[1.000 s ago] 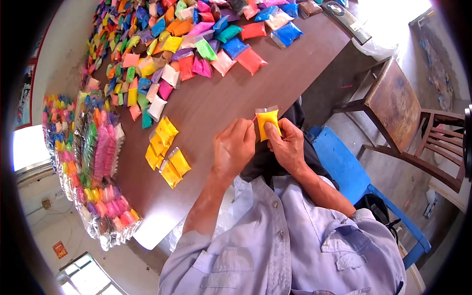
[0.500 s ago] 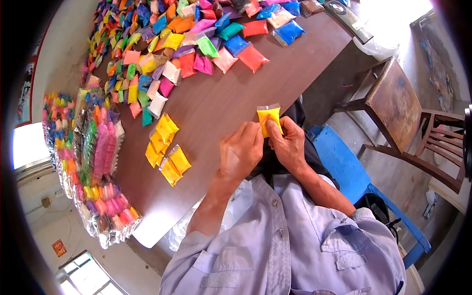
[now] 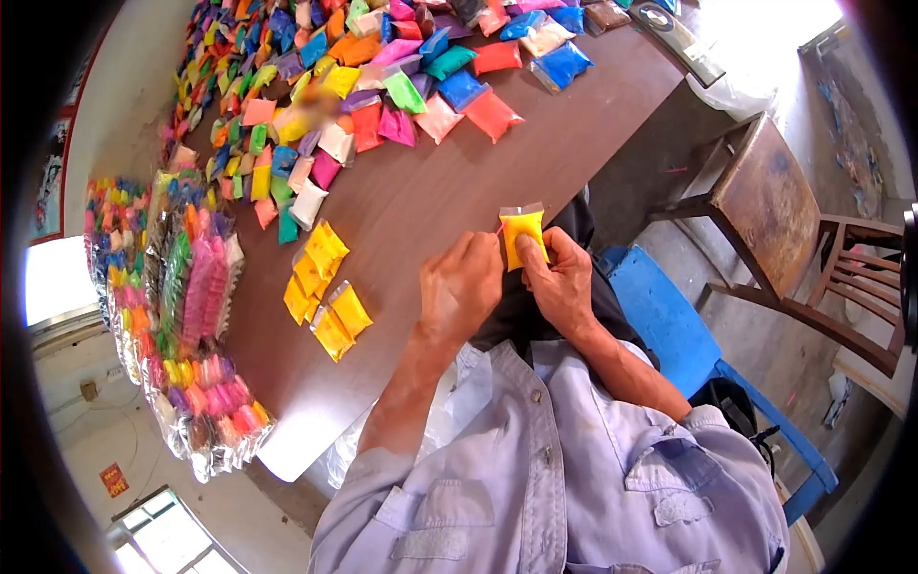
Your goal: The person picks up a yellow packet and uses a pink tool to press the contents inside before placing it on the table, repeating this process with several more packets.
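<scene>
A small clear packet filled with yellow clay-like material (image 3: 522, 226) is upright in my right hand (image 3: 562, 279), pinched with the thumb across its front. Close by on its left, my left hand (image 3: 462, 287) is closed. A thin red stick (image 3: 499, 230) pokes up from its fingers towards the packet's left edge; most of it is hidden. On the brown table (image 3: 430, 191), left of my hands, several more yellow packets (image 3: 325, 247) lie in two small overlapping groups.
A large heap of coloured packets (image 3: 402, 91) covers the table's far side. Clear bags of coloured packets (image 3: 196, 287) are stacked along the left edge. A blue chair (image 3: 665, 306) stands at my right, with a wooden stool (image 3: 765, 206) and a wooden chair (image 3: 861, 277) beyond it.
My left hand has drawn slightly left and down from the packet, and the red stick now shows between them. My right hand keeps the packet in nearly the same place.
</scene>
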The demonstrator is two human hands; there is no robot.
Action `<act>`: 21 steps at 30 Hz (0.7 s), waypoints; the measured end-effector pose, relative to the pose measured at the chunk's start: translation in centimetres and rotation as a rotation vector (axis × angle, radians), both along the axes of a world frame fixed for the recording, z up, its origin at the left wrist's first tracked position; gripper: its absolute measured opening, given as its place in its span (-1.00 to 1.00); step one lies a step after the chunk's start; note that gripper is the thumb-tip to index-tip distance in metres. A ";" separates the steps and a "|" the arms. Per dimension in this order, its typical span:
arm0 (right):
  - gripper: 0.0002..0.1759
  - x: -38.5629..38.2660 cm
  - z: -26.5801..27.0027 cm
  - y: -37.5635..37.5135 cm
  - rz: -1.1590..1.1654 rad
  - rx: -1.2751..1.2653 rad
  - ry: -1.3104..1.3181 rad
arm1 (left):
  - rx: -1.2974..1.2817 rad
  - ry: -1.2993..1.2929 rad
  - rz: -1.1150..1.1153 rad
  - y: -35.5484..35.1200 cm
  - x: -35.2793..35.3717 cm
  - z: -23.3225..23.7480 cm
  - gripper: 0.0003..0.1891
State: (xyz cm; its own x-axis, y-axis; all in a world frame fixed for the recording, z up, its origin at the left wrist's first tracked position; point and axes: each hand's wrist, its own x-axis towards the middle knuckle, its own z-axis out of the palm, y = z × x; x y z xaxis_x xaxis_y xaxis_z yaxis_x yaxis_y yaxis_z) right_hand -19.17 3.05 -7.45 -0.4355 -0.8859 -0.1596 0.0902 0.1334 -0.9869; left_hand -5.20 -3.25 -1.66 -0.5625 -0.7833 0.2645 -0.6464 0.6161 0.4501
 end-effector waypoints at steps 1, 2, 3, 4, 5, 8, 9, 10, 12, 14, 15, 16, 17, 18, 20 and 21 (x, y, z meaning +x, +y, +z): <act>-0.67 0.1 0.0 0.0 -0.001 0.004 -0.001 | 0.004 -0.001 -0.001 0.2 -0.2 0.2 -0.91; -0.67 0.1 0.0 -0.1 -0.022 0.004 -0.019 | 0.008 0.016 -0.011 0.3 -0.5 0.4 -0.91; -0.66 0.2 0.0 -0.1 -0.042 0.006 -0.038 | 0.013 0.031 -0.020 0.5 -0.5 0.4 -0.91; -0.66 0.3 -0.3 0.0 -0.041 0.008 -0.039 | 0.014 0.031 -0.019 0.3 -0.5 0.2 -0.91; -0.67 0.2 -0.7 0.0 -0.039 0.010 0.033 | 0.019 0.041 -0.001 0.0 -0.5 -0.2 -0.92; -0.67 0.3 -0.4 0.0 -0.042 0.014 0.102 | 0.051 0.081 0.015 -0.9 -0.3 -0.5 -0.92; -0.67 0.3 -0.2 -0.1 -0.050 0.016 0.096 | 0.076 0.107 0.009 -1.2 -0.4 -0.2 -0.92; -0.67 0.3 -0.4 0.0 -0.051 0.018 0.095 | 0.078 0.106 0.007 -1.0 -0.5 0.2 -0.92; -0.67 0.3 -0.8 0.0 -0.031 0.001 0.100 | 0.113 0.089 -0.012 -0.5 -0.8 1.1 -0.93; -0.67 0.3 -0.8 0.1 -0.033 -0.004 0.104 | 0.111 0.108 0.002 -0.7 -0.7 0.0 -0.92; -0.67 0.3 -0.6 0.0 -0.035 -0.016 0.111 | 0.101 0.130 0.016 -0.9 -0.6 -0.4 -0.92; -0.67 0.3 -0.3 0.0 -0.035 -0.017 0.113 | 0.100 0.131 0.016 -1.1 -0.4 -0.6 -0.92; -0.66 0.3 0.0 0.1 -0.036 -0.008 0.113 | 0.109 0.142 0.011 -1.3 0.0 -0.8 -0.93; -0.66 0.2 0.1 -0.1 -0.039 -0.002 0.114 | 0.115 0.153 0.006 -1.6 -0.1 -0.6 -0.93; -0.68 0.3 -0.3 0.0 -0.031 -0.006 0.112 | 0.126 0.145 0.004 -1.1 -0.2 0.1 -0.93; -0.69 0.2 -0.7 0.0 -0.022 -0.011 0.110 | 0.136 0.138 0.004 -0.6 -0.7 1.0 -0.94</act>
